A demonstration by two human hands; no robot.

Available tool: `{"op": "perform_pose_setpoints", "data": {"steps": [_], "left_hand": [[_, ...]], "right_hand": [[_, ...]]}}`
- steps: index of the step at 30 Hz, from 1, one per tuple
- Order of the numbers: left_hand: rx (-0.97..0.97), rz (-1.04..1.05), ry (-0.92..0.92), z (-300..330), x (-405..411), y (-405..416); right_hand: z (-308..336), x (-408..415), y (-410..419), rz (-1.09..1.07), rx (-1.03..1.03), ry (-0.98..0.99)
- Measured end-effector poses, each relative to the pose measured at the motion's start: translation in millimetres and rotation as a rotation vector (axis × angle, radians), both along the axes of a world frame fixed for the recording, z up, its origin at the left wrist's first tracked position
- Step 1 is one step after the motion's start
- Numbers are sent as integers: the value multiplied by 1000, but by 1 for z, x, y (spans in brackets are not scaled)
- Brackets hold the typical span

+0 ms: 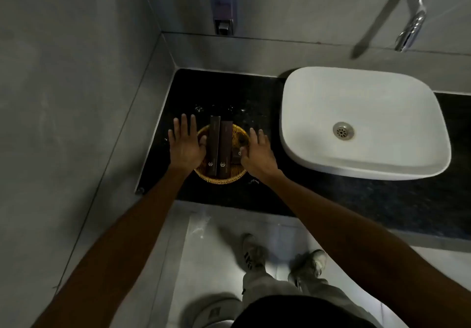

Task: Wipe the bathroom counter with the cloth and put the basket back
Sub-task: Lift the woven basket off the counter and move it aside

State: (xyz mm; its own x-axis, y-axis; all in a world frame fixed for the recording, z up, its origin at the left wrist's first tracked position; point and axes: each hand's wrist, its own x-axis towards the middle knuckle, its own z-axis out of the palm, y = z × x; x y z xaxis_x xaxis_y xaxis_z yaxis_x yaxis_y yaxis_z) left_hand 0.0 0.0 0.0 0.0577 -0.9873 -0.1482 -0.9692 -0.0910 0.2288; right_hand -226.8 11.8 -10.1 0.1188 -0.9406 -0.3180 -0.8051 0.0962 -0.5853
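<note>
A round woven basket (219, 178) stands on the black counter (229, 90), left of the sink. Two long brown boxes (214, 146) and a smaller dark item lie in it. My left hand (186, 144) rests over the basket's left rim with straight, spread fingers and the thumb dipping inside. Over the right rim, my right hand (258, 155) is held the same way, fingers apart. Neither hand is wrapped around the rim. Water drops (198, 109) glint on the counter behind the basket. No cloth is in view.
A white basin (356, 123) fills the counter's right part, under a chrome wall tap (410, 11). A soap dispenser (223, 3) hangs on the back wall. A grey wall (76, 98) closes the left side. My shoes (252, 251) stand on the light floor.
</note>
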Motion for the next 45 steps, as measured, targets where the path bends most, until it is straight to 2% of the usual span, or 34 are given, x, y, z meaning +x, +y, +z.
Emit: {"op": "perform_pose_setpoints", "data": {"steps": [4,7,9,14,19,21,26,30,34,37,43,45], "left_hand": [[76,-23,-3,4,2,-3],[189,22,90,4,5,0],[190,61,170,6,5,2],[135,101,224,16,-3,18],[75,140,290,34,-38,72],[111,191,334,44,-62,98],[229,259,455,54,-135,166],[262,183,517,41,-201,198],[265,76,496,23,-254,196],[310,28,548,15,-279,185],[294,11,539,0,-299,167],[222,-20,469,-1,-304,169]], "right_hand": [[0,0,0,0,44,-13],[-3,0,-1,-58,145,-99],[0,3,-2,-102,177,-115],[15,-4,5,-123,153,-99],[43,-48,37,-72,38,-45],[50,-74,60,-69,6,-61],[57,-154,122,-118,74,-80],[49,-225,164,-178,74,8],[35,-277,175,-250,86,87],[29,-296,172,-340,132,77],[18,-303,167,-462,127,46],[17,-307,168,-515,122,1]]}}
